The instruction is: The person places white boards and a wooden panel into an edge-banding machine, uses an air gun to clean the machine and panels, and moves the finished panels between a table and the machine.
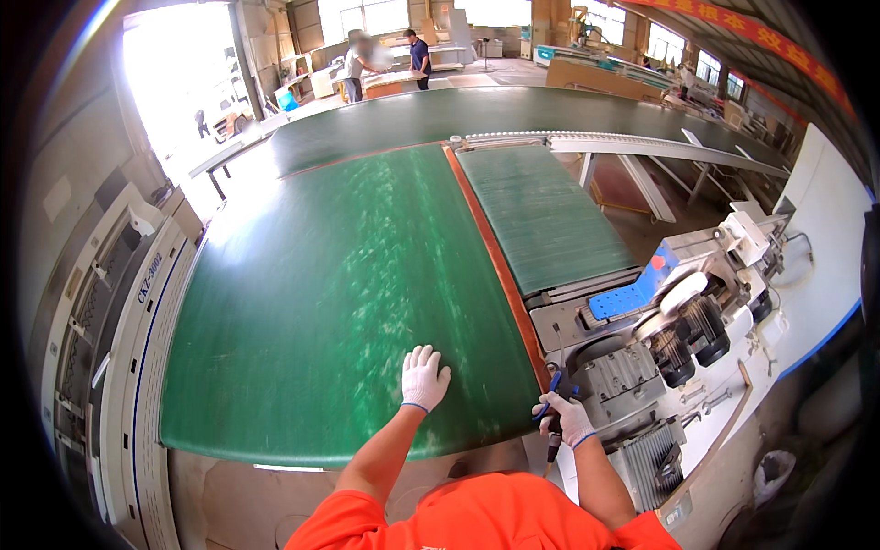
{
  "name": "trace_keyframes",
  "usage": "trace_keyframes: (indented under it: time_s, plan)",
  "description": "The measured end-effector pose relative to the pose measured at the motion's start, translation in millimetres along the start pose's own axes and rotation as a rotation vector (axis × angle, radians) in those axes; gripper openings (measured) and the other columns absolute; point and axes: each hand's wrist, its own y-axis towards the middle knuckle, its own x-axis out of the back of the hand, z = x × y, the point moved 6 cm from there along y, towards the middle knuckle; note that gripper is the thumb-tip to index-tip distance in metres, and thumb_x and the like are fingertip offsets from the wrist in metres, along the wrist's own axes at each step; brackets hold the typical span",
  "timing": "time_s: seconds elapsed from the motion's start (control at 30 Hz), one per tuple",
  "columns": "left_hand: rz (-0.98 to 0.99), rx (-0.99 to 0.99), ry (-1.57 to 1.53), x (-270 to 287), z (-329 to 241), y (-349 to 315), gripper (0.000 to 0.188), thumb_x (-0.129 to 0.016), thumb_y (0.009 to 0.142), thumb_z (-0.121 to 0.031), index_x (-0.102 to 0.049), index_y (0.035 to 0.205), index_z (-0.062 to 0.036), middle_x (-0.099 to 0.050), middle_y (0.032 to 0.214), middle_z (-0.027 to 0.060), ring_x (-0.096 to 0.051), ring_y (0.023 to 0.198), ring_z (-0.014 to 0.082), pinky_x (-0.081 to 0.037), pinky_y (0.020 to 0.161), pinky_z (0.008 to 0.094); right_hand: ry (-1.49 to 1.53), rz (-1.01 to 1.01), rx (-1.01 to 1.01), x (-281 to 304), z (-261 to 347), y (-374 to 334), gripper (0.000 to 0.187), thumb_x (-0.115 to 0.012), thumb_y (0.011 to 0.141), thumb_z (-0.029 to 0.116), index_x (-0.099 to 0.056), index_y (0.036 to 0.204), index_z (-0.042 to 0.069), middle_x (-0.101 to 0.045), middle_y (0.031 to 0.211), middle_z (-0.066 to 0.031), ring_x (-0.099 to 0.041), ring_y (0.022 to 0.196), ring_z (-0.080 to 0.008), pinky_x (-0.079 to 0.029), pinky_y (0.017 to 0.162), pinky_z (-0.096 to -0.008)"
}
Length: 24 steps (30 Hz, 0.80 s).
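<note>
Hands (pixel 425 379) (pixel 570 421), tool (pixel 563 381) at green belt (pixel 293 321)

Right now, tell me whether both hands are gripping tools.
No: the gloved left hand is spread open over the wide green belt, and only the right hand grips a blue-and-black tool.

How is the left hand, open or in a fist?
Open. The left hand has its gloved fingers stretched out over the green belt.
</note>
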Motion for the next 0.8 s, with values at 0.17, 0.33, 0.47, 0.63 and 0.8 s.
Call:
trace_keyframes:
  time_s: [0.17, 0.33, 0.47, 0.63, 0.8]
  plan:
    - [-0.012, -0.018, -0.024, 3.4, -6.1, -0.1, 0.042, -0.072, 0.087, -0.029, -0.07, 0.119, -0.0023, -0.063, 0.138, 0.0197, -0.052, 0.136, 0.0422, -0.037, 0.118, 0.0547, -0.015, -0.049, 0.011, -2.2, 2.9, -7.0, 0.031, -0.066, 0.103, 0.029, -0.066, 0.111, -0.001, -0.075, 0.09, -0.017, -0.066, 0.052, -0.0242, -0.056, 0.048, -0.0406]
    - [0.012, -0.034, -0.013, 10.9, -11.2, 4.9, 0.037, -0.07, 0.086, -0.024, -0.07, 0.115, -0.0013, -0.064, 0.135, 0.0207, -0.055, 0.132, 0.0425, -0.041, 0.113, 0.0541, -0.054, -0.069, 0.029, -8.1, 10.0, -16.1, 0.03, -0.07, 0.1, 0.029, -0.067, 0.109, 0.0, -0.075, 0.093, -0.015, -0.066, 0.054, -0.0221, -0.053, 0.049, -0.0376]
    - [-0.025, -0.042, -0.009, 12.2, -0.3, -2.0, 0.039, -0.071, 0.087, -0.024, -0.069, 0.118, -0.0012, -0.064, 0.136, 0.0207, -0.054, 0.133, 0.0423, -0.039, 0.116, 0.0551, -0.029, -0.057, -0.018, -13.0, 6.2, -11.8, 0.034, -0.071, 0.099, 0.034, -0.07, 0.094, 0.0, -0.068, 0.065, -0.0104, -0.059, 0.046, -0.0196, -0.041, 0.041, -0.0336]
    - [0.044, -0.021, -0.003, 1.9, 0.4, 4.1, 0.042, -0.07, 0.089, -0.027, -0.068, 0.123, -0.0011, -0.062, 0.14, 0.0199, -0.051, 0.138, 0.042, -0.035, 0.12, 0.0564, -0.016, -0.138, 0.016, -14.6, 11.9, -19.9, 0.038, -0.07, 0.099, 0.037, -0.07, 0.092, 0.0, -0.065, 0.06, -0.0087, -0.055, 0.043, -0.0192, -0.035, 0.037, -0.0344]
    - [0.03, -0.03, 0.007, 3.7, 4.4, 6.3, 0.042, -0.07, 0.09, -0.026, -0.068, 0.123, -0.0008, -0.062, 0.14, 0.0201, -0.051, 0.138, 0.0423, -0.036, 0.119, 0.0548, -0.024, -0.123, -0.025, -12.2, 6.6, -16.9, 0.038, -0.072, 0.097, 0.038, -0.07, 0.093, 0.0, -0.064, 0.06, -0.0083, -0.056, 0.045, -0.0188, -0.035, 0.039, -0.0328]
